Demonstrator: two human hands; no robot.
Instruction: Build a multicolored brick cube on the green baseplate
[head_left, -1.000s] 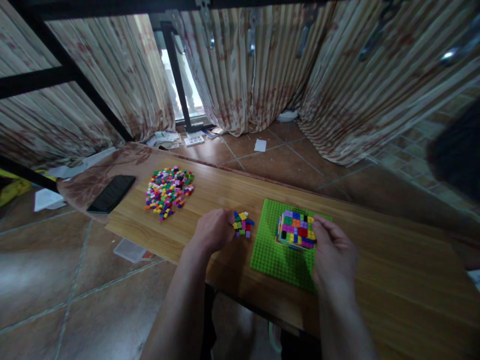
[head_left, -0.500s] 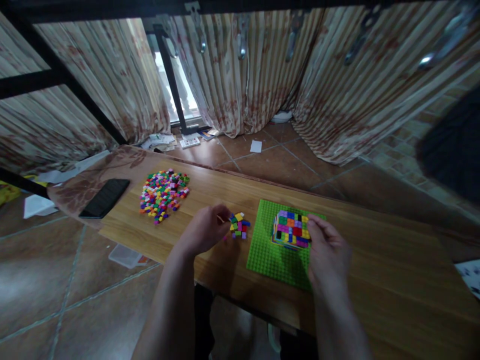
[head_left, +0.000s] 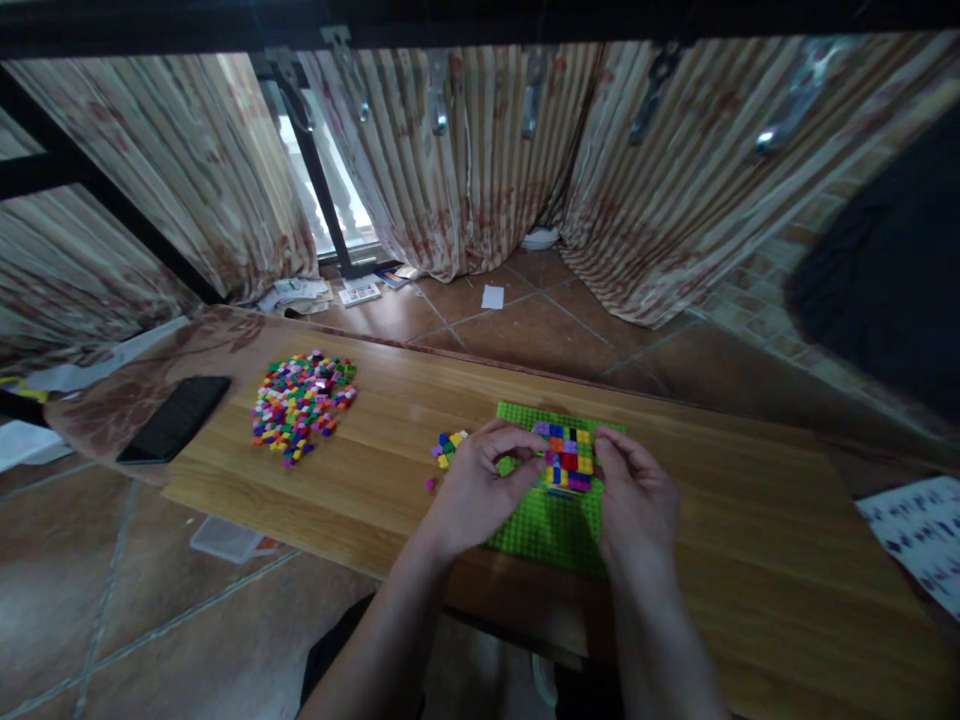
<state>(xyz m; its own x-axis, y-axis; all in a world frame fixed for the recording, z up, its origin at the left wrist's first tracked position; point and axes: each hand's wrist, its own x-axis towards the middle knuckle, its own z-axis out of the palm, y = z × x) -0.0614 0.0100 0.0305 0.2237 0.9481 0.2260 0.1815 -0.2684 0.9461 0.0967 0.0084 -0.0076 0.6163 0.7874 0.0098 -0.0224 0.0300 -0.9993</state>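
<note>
A multicoloured block of building bricks [head_left: 570,462] sits on a green baseplate [head_left: 555,530] on the wooden table. At its left edge my left hand [head_left: 491,480] is closed in a pinch; whatever lies between thumb and fingers is too small and covered to make out. My right hand [head_left: 641,495] is closed at the block's right edge, thumb and fingers pressed against it. Partly behind my left hand, a small group of loose bricks [head_left: 446,446] lies left of the baseplate. A single magenta brick [head_left: 430,484] lies just below them.
A large heap of small coloured bricks [head_left: 300,400] is on the left of the table [head_left: 712,500]. Beyond it lies a dark tablet-like slab [head_left: 174,420]. A printed sheet [head_left: 915,530] is at the far right. Striped curtains [head_left: 465,170] hang behind.
My left hand has moved right from the small group of loose bricks to the block's left edge. My right hand stays at the block's right edge. The view has shifted slightly.
</note>
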